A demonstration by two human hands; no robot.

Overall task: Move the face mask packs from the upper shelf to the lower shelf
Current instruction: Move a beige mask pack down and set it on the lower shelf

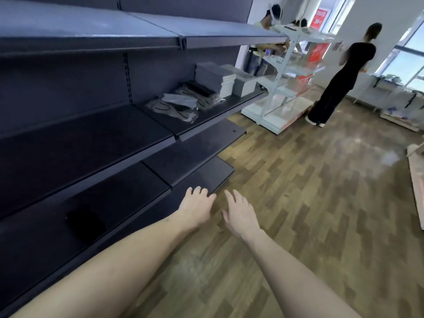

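Left hand [196, 208] relaxed by shelf edge [158, 198], right hand [241, 214] over floor [321, 180]

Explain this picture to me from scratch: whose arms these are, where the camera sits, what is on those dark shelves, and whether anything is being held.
There is no machine here. A person wears a wide-angle camera on the head, looking forward and down, so the two bare arms at the bottom are their own. The left hand and right hand reach forward side by side with relaxed fingers; neither holds anything.

On the left stands a dark shelving unit. The face mask packs, clear bags with dark and grey masks, lie on one of its upper boards, beside stacks of flat grey boxes. The boards below look bare where visible.

In the background are a white rack and other people on a wooden floor.
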